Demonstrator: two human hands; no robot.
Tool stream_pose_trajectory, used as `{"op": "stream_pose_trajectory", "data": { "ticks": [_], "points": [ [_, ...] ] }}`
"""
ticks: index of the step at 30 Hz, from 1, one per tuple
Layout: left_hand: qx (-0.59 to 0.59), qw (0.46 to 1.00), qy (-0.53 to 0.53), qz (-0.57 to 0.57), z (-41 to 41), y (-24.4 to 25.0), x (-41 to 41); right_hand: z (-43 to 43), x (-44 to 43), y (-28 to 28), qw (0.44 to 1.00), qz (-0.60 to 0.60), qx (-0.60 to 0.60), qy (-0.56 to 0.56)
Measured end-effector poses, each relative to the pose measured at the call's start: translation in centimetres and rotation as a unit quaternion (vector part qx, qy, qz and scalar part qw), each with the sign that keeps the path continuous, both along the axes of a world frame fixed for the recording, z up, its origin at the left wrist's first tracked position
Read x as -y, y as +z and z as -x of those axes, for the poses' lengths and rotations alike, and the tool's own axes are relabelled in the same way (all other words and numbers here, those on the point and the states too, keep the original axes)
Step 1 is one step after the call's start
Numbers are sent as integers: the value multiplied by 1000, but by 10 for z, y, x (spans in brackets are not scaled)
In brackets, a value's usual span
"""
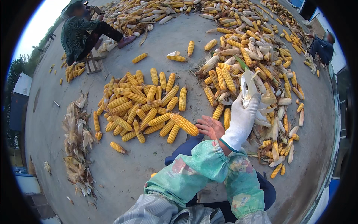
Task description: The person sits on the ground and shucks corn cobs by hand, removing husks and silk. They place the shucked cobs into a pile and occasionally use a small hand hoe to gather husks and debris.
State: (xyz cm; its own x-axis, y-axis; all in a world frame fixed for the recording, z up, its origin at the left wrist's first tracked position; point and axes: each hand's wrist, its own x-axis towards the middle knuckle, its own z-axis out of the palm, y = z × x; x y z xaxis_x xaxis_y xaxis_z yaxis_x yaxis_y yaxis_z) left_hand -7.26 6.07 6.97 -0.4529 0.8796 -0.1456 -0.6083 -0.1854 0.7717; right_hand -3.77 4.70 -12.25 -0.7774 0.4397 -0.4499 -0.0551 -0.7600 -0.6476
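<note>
My left hand [242, 120], in a white knitted glove, grips pale corn husks [249, 84] that stand up from its fist. My forearms cross, the left one in front. Bare and with fingers spread, my right hand [211, 127] reaches out leftward from behind the left wrist. Just off its fingertips is a husked yellow corn ear [184, 124], which looks larger and nearer than the pile of husked ears [134, 103] behind it; it seems to be in the air. Right of the gloved hand spreads a heap of corn ears and husks [260, 67].
Loose husks [77, 145] form a strip on the concrete floor [125, 173] at left. Single ears [139, 58] lie beyond the pile. One person [81, 33] sits on a low stool [93, 63] at upper left; another person [321, 49] sits at far right. More corn [156, 11] lies at the back.
</note>
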Motion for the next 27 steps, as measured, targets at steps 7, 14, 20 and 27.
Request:
{"op": "stream_pose_trajectory", "data": {
  "ticks": [7,14,20,27],
  "points": [
    [-69,998,-10,11,16,-4,7,-76,14,82,973,-29,-189,-131],
    [-663,746,-50,-22,-28,-3,21,-183,19,105,928,-85,-249,-263],
    [-666,697,-198,-176,-72,-17,39,-213,28,149,905,-88,-36,-416],
    [-378,791,-457,-152,-33,17,23,-339,39,162,779,-393,224,-435]
  ]
}}
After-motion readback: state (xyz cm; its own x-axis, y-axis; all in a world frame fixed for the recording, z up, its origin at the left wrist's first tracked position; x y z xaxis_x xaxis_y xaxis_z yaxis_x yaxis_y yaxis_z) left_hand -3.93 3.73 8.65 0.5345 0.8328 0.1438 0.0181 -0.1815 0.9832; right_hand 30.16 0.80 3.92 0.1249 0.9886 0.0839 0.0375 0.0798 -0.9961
